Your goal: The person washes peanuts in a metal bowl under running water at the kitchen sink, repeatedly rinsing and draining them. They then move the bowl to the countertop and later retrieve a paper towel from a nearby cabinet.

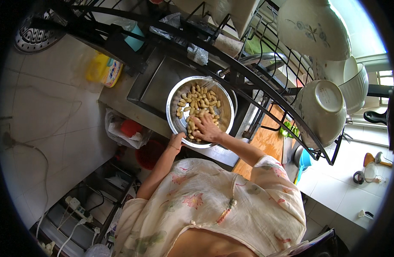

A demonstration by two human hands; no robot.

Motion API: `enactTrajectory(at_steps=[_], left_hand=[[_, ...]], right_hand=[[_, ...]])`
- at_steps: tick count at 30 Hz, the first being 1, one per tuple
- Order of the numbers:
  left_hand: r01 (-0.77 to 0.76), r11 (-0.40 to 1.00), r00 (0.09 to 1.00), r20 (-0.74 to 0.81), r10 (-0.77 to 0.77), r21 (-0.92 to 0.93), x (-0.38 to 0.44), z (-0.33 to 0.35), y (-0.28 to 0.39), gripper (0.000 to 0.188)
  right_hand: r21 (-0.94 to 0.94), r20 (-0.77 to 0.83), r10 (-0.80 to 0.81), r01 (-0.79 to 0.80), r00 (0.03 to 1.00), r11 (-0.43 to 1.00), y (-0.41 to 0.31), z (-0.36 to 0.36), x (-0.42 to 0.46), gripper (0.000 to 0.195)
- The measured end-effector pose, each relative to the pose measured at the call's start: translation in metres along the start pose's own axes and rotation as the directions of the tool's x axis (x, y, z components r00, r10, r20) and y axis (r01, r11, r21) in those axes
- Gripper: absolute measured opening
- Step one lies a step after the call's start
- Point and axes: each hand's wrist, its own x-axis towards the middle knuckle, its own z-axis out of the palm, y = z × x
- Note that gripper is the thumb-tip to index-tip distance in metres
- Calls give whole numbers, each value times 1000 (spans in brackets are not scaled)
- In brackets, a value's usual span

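A shiny metal basin point(229, 112) sits over the sink point(155, 83), with many unshelled peanuts point(201, 98) spread across its bottom. My left hand point(176, 142) grips the near-left rim of the basin. Inside it, my right hand point(207, 128) lies palm down on the peanuts at the near side, its fingers spread and slightly blurred. The peanuts under that palm are hidden. Part of the basin's far edge lies close beneath the rack's curved bar.
A black wire dish rack point(261, 112) with bowls point(322, 109) overhangs the sink at the right. A wooden cutting board point(267, 138) bears green peppers point(289, 129). A yellow bottle point(105, 69) stands by the sink's left side; a plastic bag point(115, 127) hangs below the counter.
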Motion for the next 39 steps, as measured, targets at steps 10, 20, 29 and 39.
enactTrajectory(at_steps=[10,20,29,39], left_hand=[[18,997,998,-51,-22,-75,-10,2,0,27],[-94,995,995,-25,93,-30,-11,-4,-6,19],[-127,988,991,-59,122,-90,-4,-7,-15,29],[-83,996,996,23,83,25,-15,-8,-7,36]], right_hand=[[98,-295,94,-67,951,993,3,-49,34,62],[-155,-204,-97,66,974,986,-30,-4,34,68],[-397,-258,-104,-7,961,918,23,-32,37,58],[-342,-153,-293,228,944,912,-27,-20,71,57]])
